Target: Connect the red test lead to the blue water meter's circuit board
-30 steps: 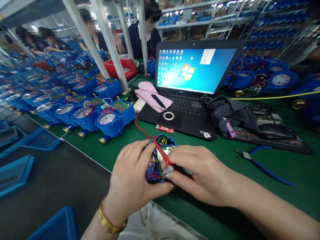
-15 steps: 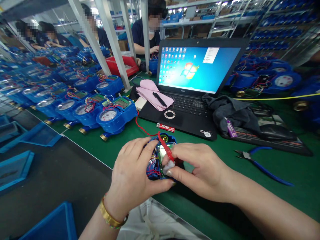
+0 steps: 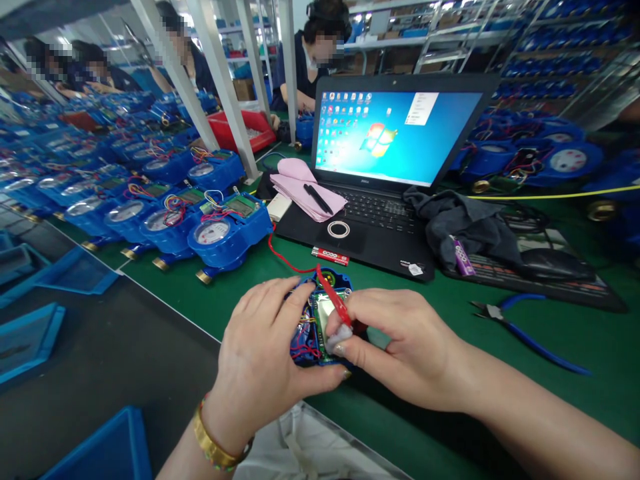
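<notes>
My left hand [image 3: 265, 340] is closed around the left side of an open blue meter housing [image 3: 340, 275], its thumb along the near edge. Inside the housing sit a green circuit board with a pale display [image 3: 324, 308] and thin red, blue and yellow wires [image 3: 304, 347]. My right hand [image 3: 400, 347] pinches a red-sleeved clip [image 3: 334, 297] on a red wire [image 3: 283, 259], together with a whitish wad [image 3: 339, 338], over the board's right side. My fingers hide the clip's tip, so I cannot tell what it touches.
An open laptop [image 3: 370, 180] stands behind, with a pink cloth [image 3: 305, 190] and pen on it. Blue-handled cutters [image 3: 530, 333] and a dark cloth [image 3: 460, 223] lie right. Several blue meters [image 3: 225, 233] line the left, beside metal posts [image 3: 220, 73]. A person [image 3: 305, 60] sits beyond.
The view has shifted slightly. Both hands keep their hold on the housing and the clip. Beyond the laptop, the person's head has leaned toward the right.
</notes>
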`<state>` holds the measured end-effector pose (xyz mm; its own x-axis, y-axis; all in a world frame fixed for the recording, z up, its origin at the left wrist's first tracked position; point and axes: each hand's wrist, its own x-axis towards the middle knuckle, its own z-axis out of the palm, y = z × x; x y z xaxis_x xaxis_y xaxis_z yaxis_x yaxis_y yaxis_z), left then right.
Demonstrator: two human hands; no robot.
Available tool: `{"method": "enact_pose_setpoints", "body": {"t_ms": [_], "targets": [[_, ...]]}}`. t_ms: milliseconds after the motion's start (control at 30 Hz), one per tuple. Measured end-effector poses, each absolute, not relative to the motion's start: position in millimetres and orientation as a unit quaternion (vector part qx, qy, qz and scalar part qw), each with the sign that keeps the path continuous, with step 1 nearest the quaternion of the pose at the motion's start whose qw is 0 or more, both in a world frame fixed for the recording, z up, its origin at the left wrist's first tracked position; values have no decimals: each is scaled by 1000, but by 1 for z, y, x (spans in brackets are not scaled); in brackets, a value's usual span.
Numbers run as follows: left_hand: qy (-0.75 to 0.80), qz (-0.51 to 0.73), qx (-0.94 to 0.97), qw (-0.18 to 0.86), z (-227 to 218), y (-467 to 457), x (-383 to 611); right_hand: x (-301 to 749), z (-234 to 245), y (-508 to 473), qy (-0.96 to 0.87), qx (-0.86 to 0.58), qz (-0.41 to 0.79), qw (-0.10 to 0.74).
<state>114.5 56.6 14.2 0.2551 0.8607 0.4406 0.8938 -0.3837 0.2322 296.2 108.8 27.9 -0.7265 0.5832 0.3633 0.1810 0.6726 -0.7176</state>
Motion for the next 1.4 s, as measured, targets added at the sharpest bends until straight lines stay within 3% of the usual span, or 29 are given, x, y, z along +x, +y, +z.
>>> {"method": "enact_pose_setpoints", "body": {"t_ms": [1400], "targets": [[-556, -258, -790, 25, 16, 57, 115, 294, 28, 102, -893, -218, 300, 255]]}}
